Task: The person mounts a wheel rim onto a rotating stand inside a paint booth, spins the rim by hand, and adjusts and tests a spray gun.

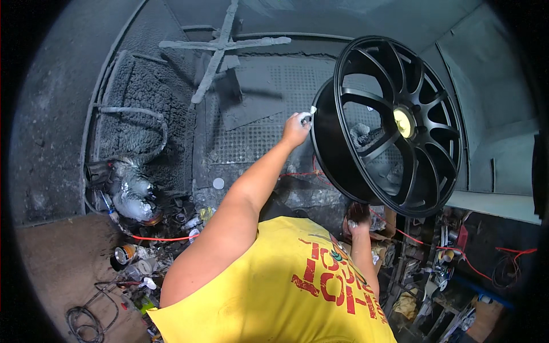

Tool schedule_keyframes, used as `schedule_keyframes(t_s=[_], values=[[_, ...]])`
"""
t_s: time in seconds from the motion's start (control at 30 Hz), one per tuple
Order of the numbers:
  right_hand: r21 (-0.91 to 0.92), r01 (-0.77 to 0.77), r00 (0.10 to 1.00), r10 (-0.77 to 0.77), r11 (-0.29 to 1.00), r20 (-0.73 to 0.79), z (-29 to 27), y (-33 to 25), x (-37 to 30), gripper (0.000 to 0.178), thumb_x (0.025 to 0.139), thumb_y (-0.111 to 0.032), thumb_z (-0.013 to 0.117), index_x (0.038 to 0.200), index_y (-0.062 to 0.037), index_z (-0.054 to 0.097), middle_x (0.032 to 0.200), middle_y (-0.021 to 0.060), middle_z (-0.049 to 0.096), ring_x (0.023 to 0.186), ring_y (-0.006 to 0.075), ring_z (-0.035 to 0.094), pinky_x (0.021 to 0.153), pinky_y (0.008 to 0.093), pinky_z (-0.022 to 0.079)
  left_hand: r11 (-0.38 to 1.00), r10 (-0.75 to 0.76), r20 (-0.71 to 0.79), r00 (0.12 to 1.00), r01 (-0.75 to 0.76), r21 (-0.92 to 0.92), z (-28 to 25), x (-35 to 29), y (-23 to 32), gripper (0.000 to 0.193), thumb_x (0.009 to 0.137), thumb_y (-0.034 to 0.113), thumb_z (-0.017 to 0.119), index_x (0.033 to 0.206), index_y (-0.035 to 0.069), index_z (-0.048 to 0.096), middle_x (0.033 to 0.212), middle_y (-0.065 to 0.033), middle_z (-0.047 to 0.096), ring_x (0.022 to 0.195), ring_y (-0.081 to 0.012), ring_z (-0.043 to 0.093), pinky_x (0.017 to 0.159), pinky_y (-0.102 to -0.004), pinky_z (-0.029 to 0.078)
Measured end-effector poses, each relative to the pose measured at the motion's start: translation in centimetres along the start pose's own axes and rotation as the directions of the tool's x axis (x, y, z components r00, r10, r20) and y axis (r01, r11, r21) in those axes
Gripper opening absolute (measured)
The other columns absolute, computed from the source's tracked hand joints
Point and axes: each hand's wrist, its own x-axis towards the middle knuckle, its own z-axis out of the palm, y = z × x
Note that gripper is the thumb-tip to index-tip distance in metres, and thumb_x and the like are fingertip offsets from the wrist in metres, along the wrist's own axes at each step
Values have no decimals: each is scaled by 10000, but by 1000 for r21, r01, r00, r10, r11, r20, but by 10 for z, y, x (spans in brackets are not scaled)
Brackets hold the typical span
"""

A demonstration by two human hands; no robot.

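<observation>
Just beyond the yellow shirt (269,286), the lower edge of a black spoked wheel (384,145) is met by the right hand (358,215); whether its grip is spread or closed cannot be told in the shadow. Beside the wheel's left edge, a small white piece (313,110) is pinched in the grip of the left hand (296,130). The wheel is tilted, its hub filled by a pale yellow disc (403,123). Farther off, a perforated floor plate (251,140) is overlooked by a grey cross-shaped frame (223,44).
</observation>
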Motion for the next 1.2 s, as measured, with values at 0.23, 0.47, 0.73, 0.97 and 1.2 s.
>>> schedule_keyframes(t_s=[0.23, 0.47, 0.73, 0.97, 1.2], values=[[410, -144, 955, 235, 901, -181, 7, -17, -8, 379, 1027, -372, 365, 1352, -250, 518, 1451, 31, 482, 1311, 231, 453, 1089, 425, 364, 990, 119, -2, 993, -119, 79, 1, -12, 1, 345, 816, 128, 681, 1161, 115, 685, 972, -155, 624, 936, -367, 625, 841, -450, 510], [446, -147, 965, 227, 883, -131, -17, 4, 1, 440, 1022, -407, 374, 1414, -230, 465, 1470, 32, 466, 1347, 253, 429, 1083, 426, 370, 990, 95, 150, 984, -109, 92, -5, -39, 15, 160, 846, 133, 672, 1001, 92, 666, 970, -151, 606, 952, -386, 615, 828, -460, 503], [472, -209, 943, 305, 857, -136, -19, 6, 5, 494, 1023, -424, 340, 1468, -218, 399, 1550, 46, 390, 1413, 250, 368, 1155, 442, 280, 968, 226, 378, 898, -252, 19, -11, -60, -3, 111, 888, 90, 628, 998, 79, 620, 977, -158, 592, 990, -384, 593, 840, -454, 483], [427, -209, 942, 298, 880, -154, 2, -1, -6, 472, 1022, -395, 354, 1435, -182, 439, 1515, 73, 427, 1388, 274, 399, 1142, 441, 306, 986, 39, 290, 956, 10, -165, 44, -121, -36, 101, 930, 133, 598, 971, 42, 588, 931, -164, 630, 930, -356, 623, 812, -423, 487], [411, -171, 955, 253, 895, -152, 1, -11, 5, 453, 1021, -366, 368, 1402, -147, 480, 1479, 101, 464, 1363, 299, 430, 1130, 440, 333, 728, -487, 513, 707, 653, -208, 99, -140, -54, 251, 880, 277, 684, 944, 36, 650, 775, -121, 667, 677, -214, 633, 649, -401, 497]])
